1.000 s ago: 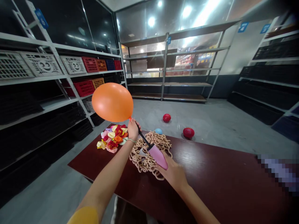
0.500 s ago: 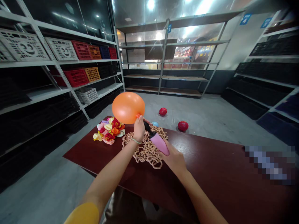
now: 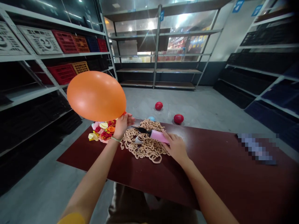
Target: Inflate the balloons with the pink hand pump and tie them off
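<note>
When taken from the near side outward, first brown trousers (image 3: pixel 127 202) and a bit of yellow sleeve (image 3: pixel 72 219), below and beside the edge of a table (image 3: pixel 161 182). Tabletop dark reddish brown, smooth, faintly glossy, with a pale sheen toward the far side. Over its middle, the right hand (image 3: pixel 176 148), fingers wrapped around a pink pump (image 3: pixel 158 136) with a black nozzle end pointing left. Beneath the pump, a loose heap of tan coils (image 3: pixel 144 152). Far to the right on the tabletop, a pixelated item (image 3: pixel 257 149), too blurred to name. Left of the coils, the left hand (image 3: pixel 121 125), thumb and fingers pinching the neck of an orange balloon (image 3: pixel 96 95), large and round, in the air above the table's left part; pump nozzle near the fingers but apart from the neck. Partly behind the balloon, a pile of petal-like pieces (image 3: pixel 102 133) in red, yellow and pink. Just past the coils, something light blue (image 3: pixel 151 119). Beyond, a grey floor (image 3: pixel 203 107) with two red balls (image 3: pixel 178 119). Along the left, white shelving (image 3: pixel 74 55) with white, red, orange and blue crates (image 3: pixel 64 41); along the right, a rack (image 3: pixel 268 46) with dark crates. Farthest, bare-looking metal shelves (image 3: pixel 157 46) before bright, reflecting glass.
</note>
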{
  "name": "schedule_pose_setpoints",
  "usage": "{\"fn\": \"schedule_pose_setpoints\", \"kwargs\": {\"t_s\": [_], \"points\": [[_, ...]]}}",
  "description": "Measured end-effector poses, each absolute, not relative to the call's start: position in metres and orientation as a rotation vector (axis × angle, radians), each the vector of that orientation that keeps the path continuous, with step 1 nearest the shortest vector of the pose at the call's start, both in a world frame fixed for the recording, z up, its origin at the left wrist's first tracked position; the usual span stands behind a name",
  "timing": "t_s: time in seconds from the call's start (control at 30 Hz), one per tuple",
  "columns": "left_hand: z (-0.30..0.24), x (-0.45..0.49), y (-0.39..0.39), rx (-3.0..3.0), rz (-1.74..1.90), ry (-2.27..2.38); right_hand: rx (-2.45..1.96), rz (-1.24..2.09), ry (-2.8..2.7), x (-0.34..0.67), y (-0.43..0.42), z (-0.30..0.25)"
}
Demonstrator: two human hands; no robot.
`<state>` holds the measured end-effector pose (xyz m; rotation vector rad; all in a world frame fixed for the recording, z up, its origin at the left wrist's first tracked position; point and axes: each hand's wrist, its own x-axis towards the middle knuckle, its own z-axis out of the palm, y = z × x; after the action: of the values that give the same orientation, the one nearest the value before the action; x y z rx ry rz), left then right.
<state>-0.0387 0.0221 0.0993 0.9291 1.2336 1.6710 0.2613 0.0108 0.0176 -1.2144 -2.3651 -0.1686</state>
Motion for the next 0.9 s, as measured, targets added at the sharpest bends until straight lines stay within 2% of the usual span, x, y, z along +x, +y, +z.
{"fn": "schedule_pose_setpoints", "kwargs": {"t_s": [0.4, 0.57, 0.73, 0.9], "points": [[0.076, -0.023, 0.009, 1.255, 1.438, 1.331, -1.163, -0.102, -2.377, 0.245, 0.015, -0.005], [0.079, -0.015, 0.005, 1.323, 1.366, 1.415, -1.147, -0.190, -2.242, 0.250, 0.017, -0.004], [0.095, -0.012, -0.005, 1.729, 1.212, 1.471, -1.091, -0.416, -2.048, 0.255, 0.012, 0.049], [0.114, 0.006, -0.013, 1.894, 1.212, 1.381, -0.828, -0.566, -2.384, 0.236, -0.008, 0.147]]}}
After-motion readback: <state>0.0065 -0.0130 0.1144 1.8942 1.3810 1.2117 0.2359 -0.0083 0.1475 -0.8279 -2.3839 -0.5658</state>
